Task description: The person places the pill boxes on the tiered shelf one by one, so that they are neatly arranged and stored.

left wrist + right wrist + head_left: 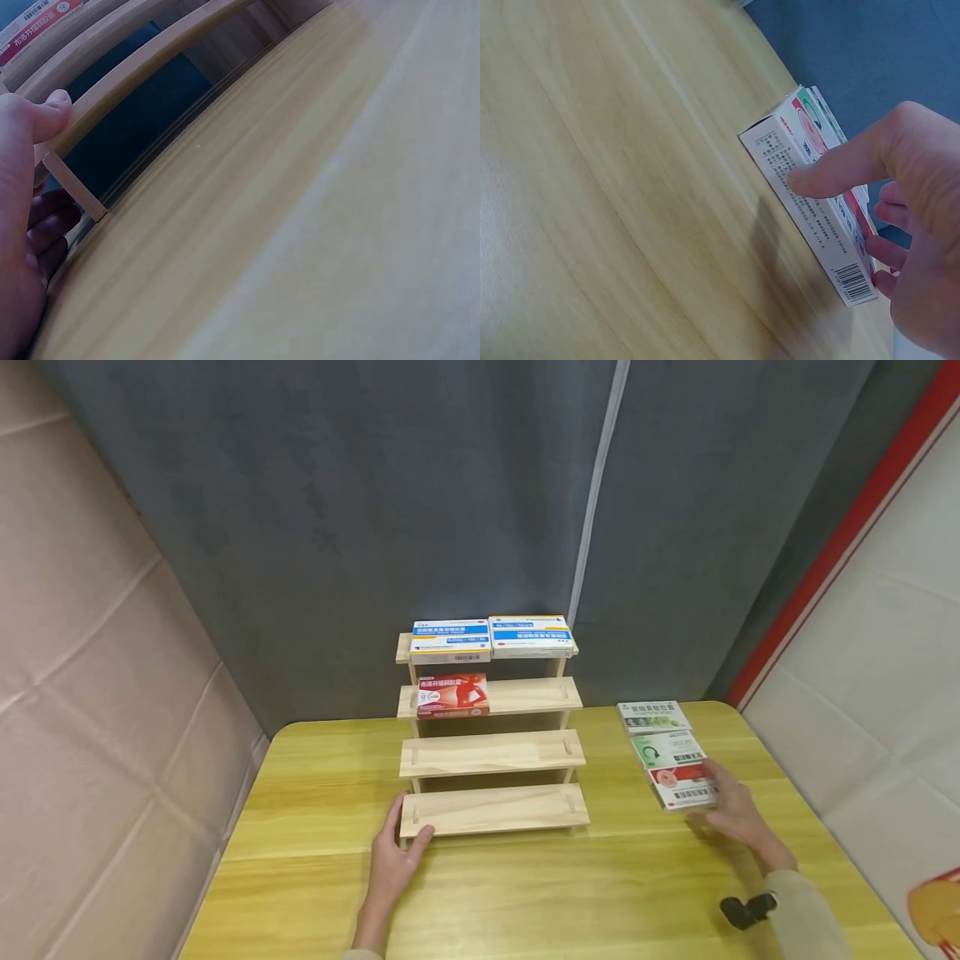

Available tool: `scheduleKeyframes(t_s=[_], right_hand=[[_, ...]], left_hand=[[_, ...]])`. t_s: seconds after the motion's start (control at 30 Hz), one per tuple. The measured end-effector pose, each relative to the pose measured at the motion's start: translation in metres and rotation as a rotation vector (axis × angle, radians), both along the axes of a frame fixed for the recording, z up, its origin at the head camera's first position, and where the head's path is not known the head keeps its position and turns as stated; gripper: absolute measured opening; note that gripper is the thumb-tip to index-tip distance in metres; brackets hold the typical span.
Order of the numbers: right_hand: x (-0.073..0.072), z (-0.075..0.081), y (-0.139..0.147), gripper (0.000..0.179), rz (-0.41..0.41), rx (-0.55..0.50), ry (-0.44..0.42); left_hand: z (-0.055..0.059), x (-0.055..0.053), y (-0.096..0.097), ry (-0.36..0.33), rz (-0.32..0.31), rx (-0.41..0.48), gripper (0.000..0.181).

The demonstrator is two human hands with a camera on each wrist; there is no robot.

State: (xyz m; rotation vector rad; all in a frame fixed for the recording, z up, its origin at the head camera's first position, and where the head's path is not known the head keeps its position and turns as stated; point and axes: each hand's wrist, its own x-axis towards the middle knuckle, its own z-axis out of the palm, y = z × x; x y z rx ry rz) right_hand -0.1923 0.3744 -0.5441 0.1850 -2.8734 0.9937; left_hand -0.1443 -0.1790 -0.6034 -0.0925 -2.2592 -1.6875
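Observation:
My left hand (392,862) grips the left end of the lowest step of a four-step wooden rack (495,810). In the left wrist view its thumb lies on top of that step, with the other fingers beside and below it. At the right of the table, my right hand (735,810) is at a red-and-white medicine box (678,795). The right wrist view shows the thumb against this box's long printed side (810,217) and the fingers around its far side and barcode end. The box lies flat, nearest me in a column with two green-and-white medicine boxes (663,748).
Two blue-and-white medicine boxes (450,643) lie side by side on the rack's top step. A red medicine box (452,696) sits at the left of the step below. A grey curtain (360,543) hangs behind the table (322,827), and padded walls stand at both sides.

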Motion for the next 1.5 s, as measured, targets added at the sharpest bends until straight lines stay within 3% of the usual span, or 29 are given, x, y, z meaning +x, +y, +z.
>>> scheduleKeyframes(t_s=[0.37, 0.67, 1.07, 1.5], right_hand=[[0.002, 0.002, -0.006, 0.1, -0.047, 0.066, -0.084], [-0.008, -0.005, 0.006, 0.095, -0.031, 0.095, 0.056], [-0.019, 0.003, 0.011, 0.097, -0.047, 0.189, -0.033], [-0.015, -0.001, 0.016, 0.091, -0.029, 0.249, -0.003]], left_hand=[[0.0, -0.001, 0.0, -0.021, 0.011, -0.03, 0.077], [0.002, 0.0, 0.0, -0.024, 0.02, -0.056, 0.076], [0.003, 0.001, 0.0, -0.026, 0.03, -0.07, 0.075], [0.001, 0.001, -0.002, -0.031, 0.024, -0.07, 0.076]])
